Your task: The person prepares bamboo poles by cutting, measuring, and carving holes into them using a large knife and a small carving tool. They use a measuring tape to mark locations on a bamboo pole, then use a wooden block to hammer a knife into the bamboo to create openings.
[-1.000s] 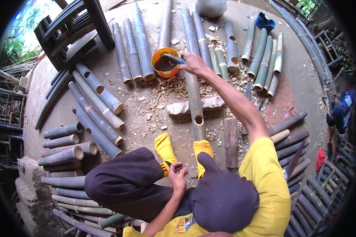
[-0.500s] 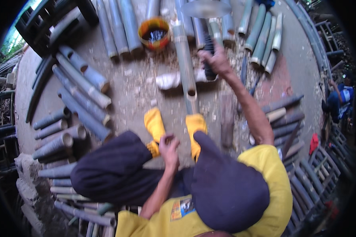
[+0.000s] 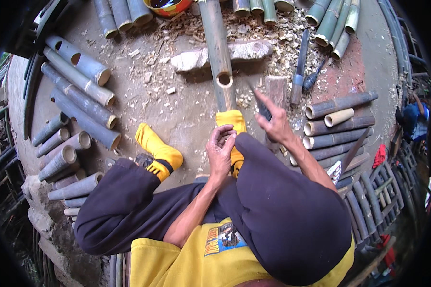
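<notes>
Fingers of the left hand hang half curled over the yellow-socked right foot; whether they touch it or pinch anything small, I cannot tell. The right hand is closed around the handle of a dark-handled, thin-bladed knife, its blurred blade pointing up and left. The knife looks light and stiff, best gripped by the handle, clear of the edge. Beyond, a long grey-green bamboo tube lies across a pale, rough block, its near end against the right foot's toe. It should be rigid, hollow and fairly light, smooth-skinned and apt to roll, with splitting likeliest near the cut hole; take hold around the uncut wall. Compared with half a second ago, the right hand is drawn back from beside the tube's far half, the left hangs by the right foot rather than the yellow-socked left foot, and the tube remains on the block.
</notes>
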